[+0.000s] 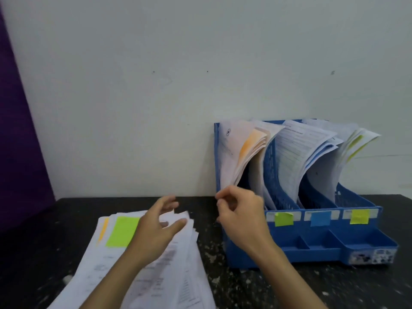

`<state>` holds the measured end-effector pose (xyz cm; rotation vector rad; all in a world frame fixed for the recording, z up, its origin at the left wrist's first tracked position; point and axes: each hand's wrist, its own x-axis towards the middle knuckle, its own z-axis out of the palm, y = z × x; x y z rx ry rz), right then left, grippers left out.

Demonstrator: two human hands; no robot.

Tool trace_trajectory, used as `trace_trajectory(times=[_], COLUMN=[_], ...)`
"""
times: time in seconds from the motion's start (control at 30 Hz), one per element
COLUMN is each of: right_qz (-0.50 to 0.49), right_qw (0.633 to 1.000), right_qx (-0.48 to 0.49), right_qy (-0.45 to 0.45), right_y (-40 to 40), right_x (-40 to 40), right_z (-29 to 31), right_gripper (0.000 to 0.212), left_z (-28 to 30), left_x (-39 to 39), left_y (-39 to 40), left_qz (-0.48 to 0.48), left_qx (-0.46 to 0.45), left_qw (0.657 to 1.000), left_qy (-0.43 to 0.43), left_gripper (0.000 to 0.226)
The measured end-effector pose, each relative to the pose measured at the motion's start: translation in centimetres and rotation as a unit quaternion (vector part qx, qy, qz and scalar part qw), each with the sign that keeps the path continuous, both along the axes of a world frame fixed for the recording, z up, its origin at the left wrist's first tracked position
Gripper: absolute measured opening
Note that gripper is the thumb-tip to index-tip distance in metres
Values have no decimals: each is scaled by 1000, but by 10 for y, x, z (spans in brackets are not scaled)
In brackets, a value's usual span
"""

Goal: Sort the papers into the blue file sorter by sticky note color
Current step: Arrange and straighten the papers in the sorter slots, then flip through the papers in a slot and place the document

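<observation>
Two hands at work between a loose pile of papers and a blue file sorter on a dark worktop.

The left hand (156, 226) hovers over the pile of papers (160, 259) at the near left of the worktop (223, 286), its fingers (178, 223) spread apart and relaxed, gripping nothing. A green sticky note (122, 230) shows on the top sheet, with an orange note (103, 228) on a sheet beneath. The right hand (243, 217) is at the leftmost slot of the file sorter (312, 253), fingers curled together at the lower edge of the orange-marked sheets (243, 148) standing there; whether they actually pinch a sheet I cannot tell. The sorter stands against the wall (156, 85), its other slots holding curled papers, with green (283, 219), blue (320, 218) and yellow (359, 216) labels stuck on its front.
</observation>
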<state>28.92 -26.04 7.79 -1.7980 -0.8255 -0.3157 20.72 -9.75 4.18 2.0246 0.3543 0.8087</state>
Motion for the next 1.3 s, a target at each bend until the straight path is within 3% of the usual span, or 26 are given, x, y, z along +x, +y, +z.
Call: trace_trajectory(times=[0.13,0.23,0.33,0.43,0.57,0.63,0.8,0.97,1.1,1.23,1.3], right_qz=[64,47,-4,-20,-12,6,53,82,112,158,168], right_qw=[987,965,964,965,973,977,976,977,959,930,924], right_qx=[-144,-248,-258,-244,-196,-132,-2,37,102,136,138], right_qy=[27,67,62,89,125,169,211,191,238,303,315], right_y=[22,32,38,41,38,35,32,30,26,25,24], right_x=[-26,-39,-47,-48,-40,-38,-40,-40,-40,-39,-39], right_z=[-36,-65,-80,-83,-88,-91,-93,-95,-93,-92,-91], right_gripper=[15,16,19,26,15,20,12,12,9,15,17], left_z=[-29,-45,-52,-55,-52,-50,-53,-53,-51,-46,-42], left_x=[-46,-71,-89,-94,-95,-95,-95,-94,-92,-92,-92], left_y=[29,48,57,63,64,63,65,67,63,58,56], left_qz=[122,228,274,254,230,231,243,227,198,126,100], left_qx=[50,125,110,108,11,-21,-73,-118,-141,-215,-241], left_qw=[991,959,933,923,958,961,959,959,965,968,965], left_qy=[33,108,207,269,170,150,128,123,99,22,-15], left_gripper=[31,30,40,43,24,19,39,46,44,20,18])
